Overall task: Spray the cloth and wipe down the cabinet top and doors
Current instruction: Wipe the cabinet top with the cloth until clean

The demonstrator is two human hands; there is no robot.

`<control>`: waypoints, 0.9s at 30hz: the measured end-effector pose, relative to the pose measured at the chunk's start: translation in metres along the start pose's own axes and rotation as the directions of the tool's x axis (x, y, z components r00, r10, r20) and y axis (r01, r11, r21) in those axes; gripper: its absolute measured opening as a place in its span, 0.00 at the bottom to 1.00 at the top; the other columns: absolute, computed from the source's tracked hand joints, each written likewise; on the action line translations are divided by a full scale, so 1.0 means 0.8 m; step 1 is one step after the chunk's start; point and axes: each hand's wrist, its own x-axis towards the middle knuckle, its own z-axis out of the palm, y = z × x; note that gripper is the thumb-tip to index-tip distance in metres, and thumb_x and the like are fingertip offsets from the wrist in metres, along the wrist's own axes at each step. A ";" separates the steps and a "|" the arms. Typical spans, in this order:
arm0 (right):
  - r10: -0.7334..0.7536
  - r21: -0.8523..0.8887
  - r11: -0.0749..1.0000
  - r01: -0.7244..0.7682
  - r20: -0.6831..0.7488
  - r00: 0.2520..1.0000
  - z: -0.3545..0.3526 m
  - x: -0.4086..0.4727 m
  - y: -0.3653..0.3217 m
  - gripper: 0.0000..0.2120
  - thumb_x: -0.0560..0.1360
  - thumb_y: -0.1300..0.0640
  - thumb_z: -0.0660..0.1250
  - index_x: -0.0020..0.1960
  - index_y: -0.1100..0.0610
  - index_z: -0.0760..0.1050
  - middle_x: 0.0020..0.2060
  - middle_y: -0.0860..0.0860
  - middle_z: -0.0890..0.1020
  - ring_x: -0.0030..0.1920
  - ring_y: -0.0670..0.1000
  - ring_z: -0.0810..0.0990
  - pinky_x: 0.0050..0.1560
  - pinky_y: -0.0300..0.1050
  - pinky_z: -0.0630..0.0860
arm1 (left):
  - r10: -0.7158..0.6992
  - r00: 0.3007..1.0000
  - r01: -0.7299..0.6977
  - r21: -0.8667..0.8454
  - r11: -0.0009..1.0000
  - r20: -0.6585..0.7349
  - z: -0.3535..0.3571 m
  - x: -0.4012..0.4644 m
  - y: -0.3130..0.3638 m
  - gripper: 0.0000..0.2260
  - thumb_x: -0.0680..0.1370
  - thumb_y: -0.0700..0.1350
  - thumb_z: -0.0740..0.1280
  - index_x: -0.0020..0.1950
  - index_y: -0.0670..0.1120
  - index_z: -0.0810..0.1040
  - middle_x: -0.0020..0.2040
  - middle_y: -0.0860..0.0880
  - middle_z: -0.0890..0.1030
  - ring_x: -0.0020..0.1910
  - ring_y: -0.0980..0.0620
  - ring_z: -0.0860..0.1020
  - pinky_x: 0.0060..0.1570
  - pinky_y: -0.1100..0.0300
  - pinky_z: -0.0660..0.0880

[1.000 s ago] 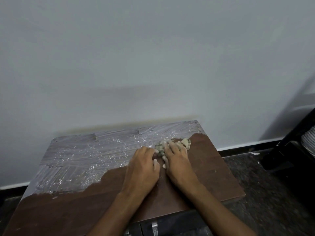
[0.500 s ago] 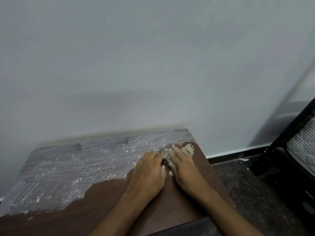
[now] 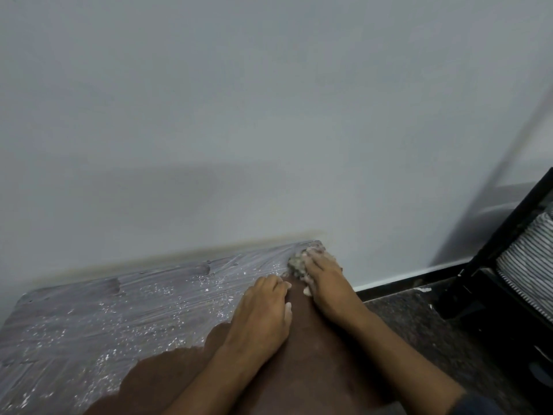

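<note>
Cabinet top point(image 3: 314, 369) seen from the head view, a dark brown wooden surface set against a pale grey wall point(image 3: 269, 115). Most of its left and far area carries a whitish, streaked film point(image 3: 104, 324) flecked with small white specks; the near right part shows bare brown wood, with an irregular boundary between the two zones.

Right hand point(image 3: 324, 278) reaches to the far right corner of the top, palm down, its fingers laid over a crumpled, soiled cloth point(image 3: 296, 263) and pressing it against the wood. The cloth lies at that corner, touching the wall edge, and only a small mottled grey-beige part of it shows beyond the fingers. The fingers look extended rather than curled, so the hand presses the cloth without enclosing it; white residue clings to the fingertips.

Left hand point(image 3: 263, 313) rests palm down on the top just beside the right hand, nearer the viewer, fingers straight and together, holding nothing. Its fingertips lie at the edge of the filmed zone, close to the cloth; whether they touch it cannot be told.

Right of the cabinet, a speckled dark floor point(image 3: 419, 324) runs to a black skirting strip point(image 3: 404, 278) at the foot of the wall. A black frame point(image 3: 508, 223) holding a striped grey-and-white panel point(image 3: 526, 259) stands at the far right edge, well apart from the hands.
</note>
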 end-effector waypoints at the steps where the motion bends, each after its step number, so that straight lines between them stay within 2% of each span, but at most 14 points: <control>1: -0.066 0.021 0.998 0.066 -0.001 0.998 -0.001 -0.018 -0.002 0.25 0.80 0.58 0.62 0.77 0.56 0.64 0.77 0.53 0.63 0.77 0.60 0.58 0.78 0.51 0.54 | 0.003 1.000 -0.003 0.004 1.000 0.001 0.002 0.000 -0.001 0.18 0.77 0.52 0.60 0.65 0.50 0.75 0.59 0.53 0.75 0.59 0.52 0.73 0.60 0.57 0.71; 4: -0.088 0.024 0.996 0.088 -0.012 0.996 -0.010 -0.025 0.023 0.25 0.80 0.60 0.63 0.76 0.55 0.65 0.76 0.53 0.66 0.76 0.57 0.62 0.77 0.49 0.58 | 0.019 1.000 -0.019 0.005 1.000 0.010 0.005 -0.003 -0.003 0.18 0.78 0.53 0.60 0.65 0.50 0.76 0.59 0.55 0.75 0.60 0.53 0.73 0.60 0.59 0.72; 7: 0.056 0.008 0.998 -0.056 -0.037 0.998 -0.011 0.027 0.044 0.25 0.80 0.60 0.62 0.77 0.59 0.64 0.75 0.57 0.66 0.74 0.60 0.63 0.76 0.50 0.58 | 0.010 1.000 -0.010 0.001 1.000 0.026 0.003 -0.004 0.000 0.19 0.79 0.55 0.60 0.67 0.50 0.75 0.60 0.56 0.75 0.61 0.54 0.72 0.61 0.59 0.71; 9: 0.095 -0.007 0.995 -0.096 -0.030 0.995 -0.004 0.050 0.032 0.25 0.81 0.59 0.60 0.76 0.61 0.63 0.76 0.58 0.65 0.74 0.61 0.62 0.76 0.53 0.58 | -0.005 0.999 0.005 0.007 1.000 0.040 0.000 0.000 0.003 0.18 0.80 0.56 0.59 0.66 0.51 0.74 0.60 0.56 0.75 0.62 0.54 0.71 0.60 0.58 0.71; 12: -0.044 -0.019 0.999 0.044 0.003 0.999 0.007 0.039 0.009 0.24 0.80 0.59 0.61 0.75 0.60 0.66 0.75 0.56 0.65 0.73 0.62 0.63 0.76 0.56 0.60 | -0.009 0.999 0.008 0.027 1.000 0.049 -0.003 0.004 0.006 0.17 0.80 0.56 0.59 0.65 0.52 0.75 0.60 0.56 0.74 0.62 0.53 0.71 0.60 0.58 0.71; 14: -0.145 0.024 0.989 0.145 0.012 0.989 0.004 0.020 0.014 0.23 0.80 0.59 0.62 0.75 0.58 0.66 0.75 0.54 0.67 0.74 0.58 0.64 0.76 0.53 0.61 | -0.012 0.999 0.011 0.031 0.999 0.050 -0.003 0.006 0.004 0.16 0.79 0.57 0.59 0.64 0.52 0.75 0.59 0.56 0.74 0.61 0.54 0.71 0.58 0.59 0.71; 15: -0.149 0.030 0.988 0.149 0.002 0.989 0.000 0.021 0.024 0.24 0.80 0.59 0.62 0.75 0.57 0.66 0.74 0.54 0.68 0.73 0.57 0.65 0.76 0.51 0.62 | -0.016 0.999 0.015 0.027 1.000 0.043 -0.003 0.007 0.003 0.16 0.79 0.57 0.60 0.63 0.52 0.75 0.59 0.57 0.74 0.60 0.54 0.71 0.57 0.59 0.71; 17: -0.053 0.023 0.998 0.053 -0.022 0.998 -0.006 0.041 0.043 0.25 0.80 0.60 0.62 0.76 0.57 0.65 0.73 0.56 0.68 0.73 0.58 0.65 0.75 0.50 0.62 | -0.026 0.999 0.025 0.013 1.000 0.040 -0.003 0.009 0.003 0.16 0.80 0.58 0.60 0.63 0.53 0.76 0.59 0.58 0.74 0.59 0.55 0.71 0.56 0.60 0.71; 19: 0.065 0.030 0.997 -0.064 -0.018 0.998 -0.008 0.065 0.047 0.27 0.80 0.59 0.63 0.78 0.58 0.62 0.75 0.58 0.66 0.75 0.59 0.62 0.77 0.51 0.57 | -0.039 0.998 0.039 0.015 0.999 0.057 -0.004 0.010 0.006 0.17 0.80 0.59 0.59 0.63 0.53 0.76 0.58 0.58 0.74 0.59 0.55 0.71 0.55 0.60 0.71; 20: 0.075 0.013 0.997 -0.075 -0.014 0.997 -0.004 0.071 0.039 0.28 0.80 0.59 0.62 0.78 0.59 0.61 0.76 0.58 0.64 0.76 0.60 0.60 0.78 0.51 0.54 | -0.044 0.997 0.043 0.021 0.999 0.066 -0.005 0.011 0.007 0.17 0.80 0.59 0.59 0.63 0.53 0.76 0.58 0.58 0.74 0.59 0.55 0.70 0.54 0.59 0.71; 22: 0.010 -0.002 1.000 -0.010 -0.006 1.000 0.004 0.064 0.017 0.27 0.80 0.58 0.61 0.78 0.58 0.61 0.77 0.57 0.63 0.76 0.61 0.58 0.78 0.52 0.52 | -0.060 0.995 0.057 0.036 0.998 0.081 -0.005 0.012 0.008 0.16 0.80 0.59 0.59 0.64 0.54 0.76 0.58 0.58 0.74 0.60 0.55 0.70 0.54 0.58 0.71; 25: -0.194 0.046 0.980 0.193 0.008 0.981 0.005 0.025 0.008 0.23 0.81 0.59 0.61 0.76 0.58 0.66 0.75 0.55 0.67 0.75 0.57 0.63 0.78 0.51 0.57 | -0.065 0.993 0.060 0.048 0.997 0.097 -0.005 0.011 0.008 0.16 0.80 0.57 0.60 0.65 0.54 0.75 0.59 0.57 0.74 0.60 0.54 0.70 0.54 0.58 0.70; 27: -0.214 0.016 0.977 0.214 0.013 0.977 -0.002 0.032 0.025 0.22 0.80 0.60 0.62 0.74 0.58 0.68 0.72 0.56 0.71 0.72 0.56 0.67 0.77 0.49 0.58 | -0.062 0.994 0.059 0.033 0.998 0.094 -0.005 0.009 0.007 0.16 0.80 0.57 0.60 0.66 0.54 0.75 0.59 0.56 0.75 0.60 0.53 0.70 0.56 0.58 0.70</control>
